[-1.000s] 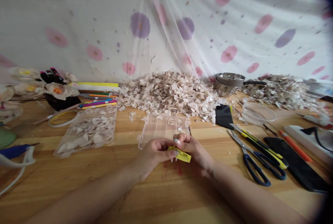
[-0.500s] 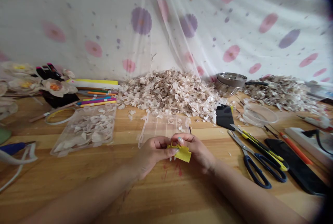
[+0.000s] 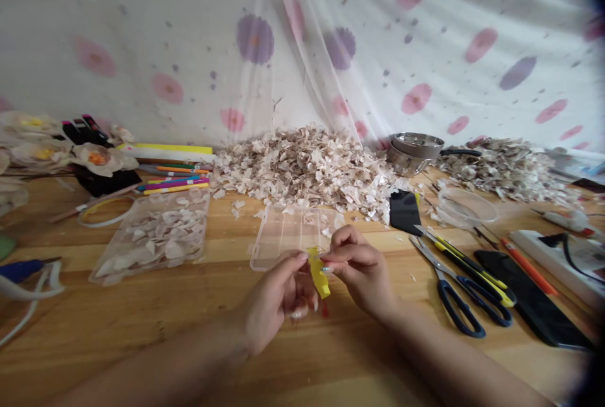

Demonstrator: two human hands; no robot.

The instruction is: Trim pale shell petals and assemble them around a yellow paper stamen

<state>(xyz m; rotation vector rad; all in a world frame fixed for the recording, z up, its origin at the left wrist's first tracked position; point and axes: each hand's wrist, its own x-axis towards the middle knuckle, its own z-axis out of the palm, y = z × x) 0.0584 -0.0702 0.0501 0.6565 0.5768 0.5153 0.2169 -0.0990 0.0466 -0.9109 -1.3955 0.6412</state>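
Over the wooden table [image 3: 142,319], my left hand [image 3: 281,293] and my right hand [image 3: 362,271] meet on a small yellow piece [image 3: 319,271], which looks like folded paper or tape. Both hands pinch it with closed fingertips, the left from below and the right from the side. The yellow piece stands nearly upright between them. Just behind the hands lies an open clear compartment box [image 3: 293,234] with a few flakes in it.
A big heap of pale flakes [image 3: 302,167] fills the table's middle back; another heap [image 3: 510,167] lies at the right. A clear tray of flakes [image 3: 155,237], coloured pens [image 3: 174,183], paper flowers [image 3: 94,158], scissors [image 3: 454,284], a black phone [image 3: 534,297], a metal bowl [image 3: 416,149] surround the hands.
The hands have lifted slightly and shifted. The yellow piece has turned from lying flat to standing nearly upright between the fingertips.
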